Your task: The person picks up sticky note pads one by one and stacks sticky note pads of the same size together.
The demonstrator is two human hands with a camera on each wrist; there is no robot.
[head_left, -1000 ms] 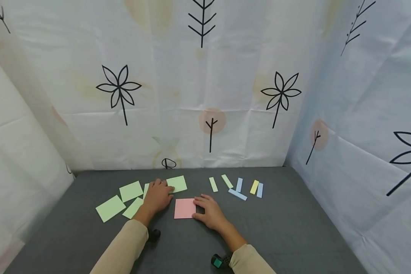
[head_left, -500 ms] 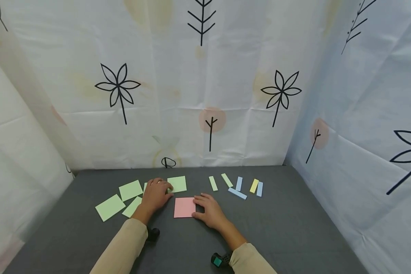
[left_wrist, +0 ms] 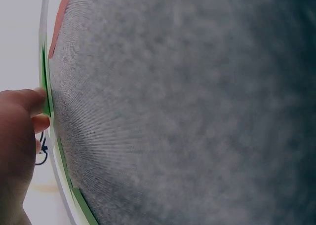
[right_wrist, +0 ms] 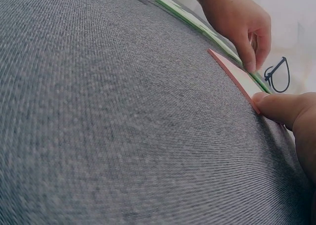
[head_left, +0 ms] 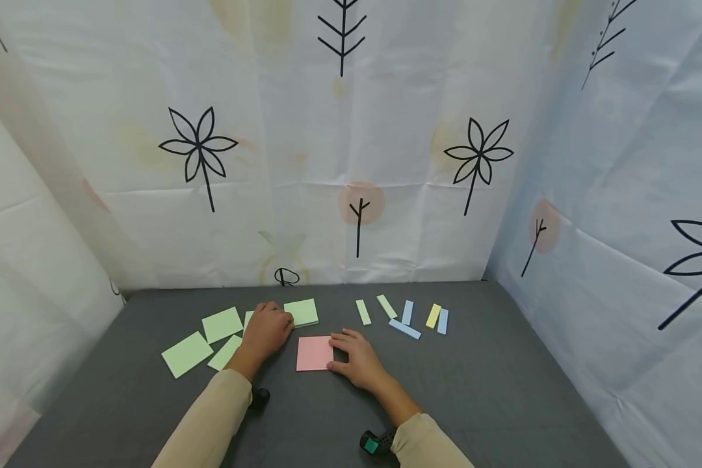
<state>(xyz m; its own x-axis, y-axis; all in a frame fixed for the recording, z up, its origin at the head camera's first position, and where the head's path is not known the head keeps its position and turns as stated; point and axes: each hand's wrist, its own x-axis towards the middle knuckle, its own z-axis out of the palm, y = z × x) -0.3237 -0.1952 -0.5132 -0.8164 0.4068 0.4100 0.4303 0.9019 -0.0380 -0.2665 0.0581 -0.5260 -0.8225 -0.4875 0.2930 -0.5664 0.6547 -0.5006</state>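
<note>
In the head view a pink sticky note pad [head_left: 314, 353] lies flat near the middle of the grey table. My right hand [head_left: 360, 363] holds its right side, with the thumb at the near corner and fingertips at the far one. Behind it to the left lies a green sticky note pad [head_left: 304, 311]. The left hand [head_left: 267, 333] pinches this pad's left edge. A narrow gap shows along the green edge [left_wrist: 45, 72] in the left wrist view, beside the thumb. The left hand partly covers another green pad [head_left: 248, 317].
More green pads [head_left: 188, 355] lie at the left. Narrow green strips [head_left: 363, 312], blue strips [head_left: 405, 329] and one yellow strip [head_left: 433, 316] lie at the back right. A patterned cloth wall [head_left: 304, 227] stands behind the grey table [head_left: 503, 403].
The left fingers have closed in at the green pad's left edge, and its near edge now looks doubled. The right hand and pink pad stay in place. The head view has shifted slightly.
</note>
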